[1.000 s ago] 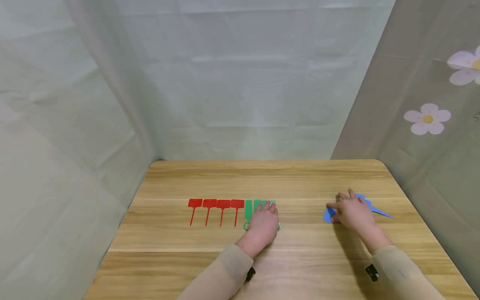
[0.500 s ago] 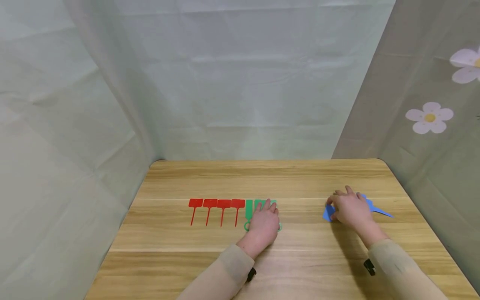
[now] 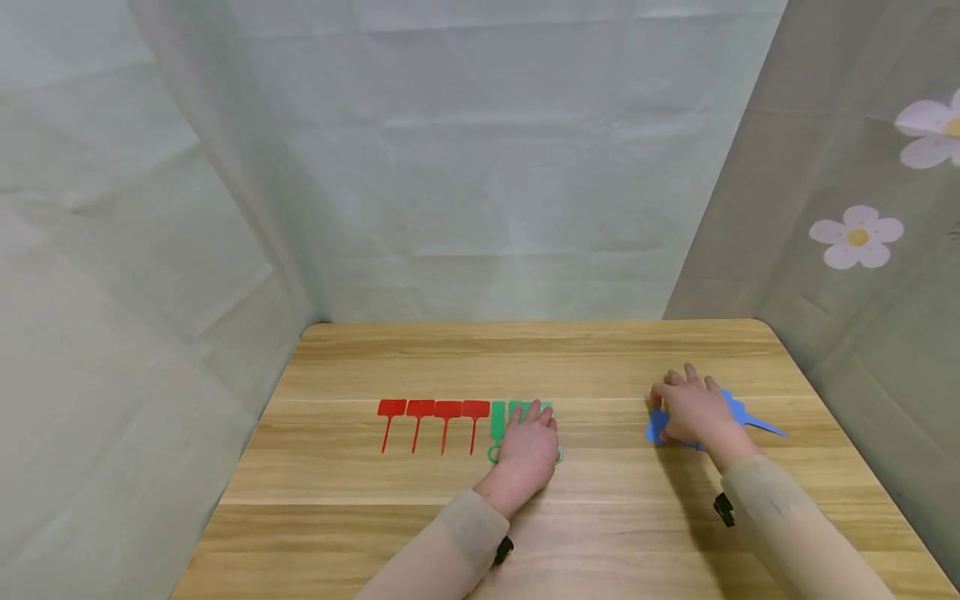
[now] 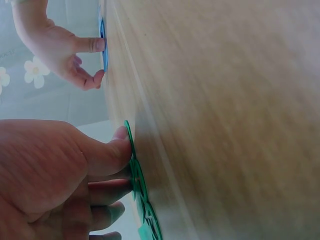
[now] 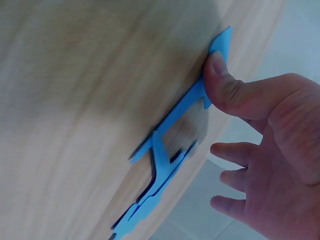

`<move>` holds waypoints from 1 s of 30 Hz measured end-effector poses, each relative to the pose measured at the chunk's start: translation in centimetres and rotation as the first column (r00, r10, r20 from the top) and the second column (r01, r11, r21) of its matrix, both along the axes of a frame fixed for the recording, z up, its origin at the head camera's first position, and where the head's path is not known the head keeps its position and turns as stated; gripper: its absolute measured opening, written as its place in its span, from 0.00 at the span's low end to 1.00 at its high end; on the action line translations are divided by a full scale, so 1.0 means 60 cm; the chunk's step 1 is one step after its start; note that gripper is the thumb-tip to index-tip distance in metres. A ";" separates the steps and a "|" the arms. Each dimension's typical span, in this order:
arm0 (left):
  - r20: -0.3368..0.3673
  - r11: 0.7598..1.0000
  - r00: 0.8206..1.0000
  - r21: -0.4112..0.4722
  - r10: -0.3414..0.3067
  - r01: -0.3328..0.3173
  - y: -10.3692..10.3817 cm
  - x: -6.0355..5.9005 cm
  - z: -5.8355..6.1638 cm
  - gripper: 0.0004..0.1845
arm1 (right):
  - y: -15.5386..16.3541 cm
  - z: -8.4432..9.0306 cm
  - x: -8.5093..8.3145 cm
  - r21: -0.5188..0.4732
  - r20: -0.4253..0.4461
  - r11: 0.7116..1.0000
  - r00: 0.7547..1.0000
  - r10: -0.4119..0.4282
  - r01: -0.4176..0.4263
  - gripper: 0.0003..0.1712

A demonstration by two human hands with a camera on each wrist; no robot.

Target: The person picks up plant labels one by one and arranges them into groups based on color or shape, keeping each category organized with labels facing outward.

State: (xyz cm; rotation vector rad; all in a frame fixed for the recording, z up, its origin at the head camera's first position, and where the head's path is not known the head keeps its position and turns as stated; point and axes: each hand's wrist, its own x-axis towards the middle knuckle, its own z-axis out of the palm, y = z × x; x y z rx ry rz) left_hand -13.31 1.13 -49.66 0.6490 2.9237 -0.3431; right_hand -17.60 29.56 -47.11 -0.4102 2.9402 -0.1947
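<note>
Several green flat tags (image 3: 498,421) lie side by side on the wooden table (image 3: 525,358). My left hand (image 3: 529,433) rests flat on them, and the left wrist view shows its thumb and fingers (image 4: 117,172) touching the green tags (image 4: 136,175). Further right, my right hand (image 3: 690,408) lies over a small pile of blue tags (image 3: 757,423). In the right wrist view its thumb (image 5: 220,82) presses on the head of one blue tag (image 5: 172,117), while the other fingers stay spread and off the wood.
Several red tags (image 3: 433,417) stand in a neat row just left of the green ones. Pale fabric walls (image 3: 480,167) close in the table on three sides. The right wall (image 3: 855,237) has flower prints.
My right hand has shifted slightly left and toward the back over the blue tags, with its forearm swinging in. The left hand and the red and green tags have not moved.
</note>
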 end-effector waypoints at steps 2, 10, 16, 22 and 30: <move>0.001 1.000 1.000 0.002 0.002 -0.002 0.000 0.000 -0.001 0.30 | -0.002 0.002 -0.004 0.006 0.028 1.000 1.000 0.000 0.000 0.24; 0.015 1.000 1.000 0.022 0.008 -0.009 0.004 0.001 -0.002 0.30 | 0.001 0.014 -0.014 0.014 0.111 1.000 0.994 0.008 -0.009 0.23; 0.002 1.000 1.000 0.025 0.001 -0.001 0.006 0.001 0.001 0.29 | 0.010 0.028 -0.017 0.076 0.132 0.996 0.990 0.045 -0.055 0.23; -0.003 1.000 1.000 0.021 -0.004 0.004 0.005 -0.002 0.002 0.28 | 0.016 0.032 -0.021 0.059 0.128 0.995 0.989 0.069 -0.077 0.20; 0.016 1.000 1.000 0.019 0.009 -0.009 0.002 -0.003 0.001 0.28 | 0.024 0.038 -0.021 -0.067 0.150 0.996 0.987 0.061 -0.051 0.11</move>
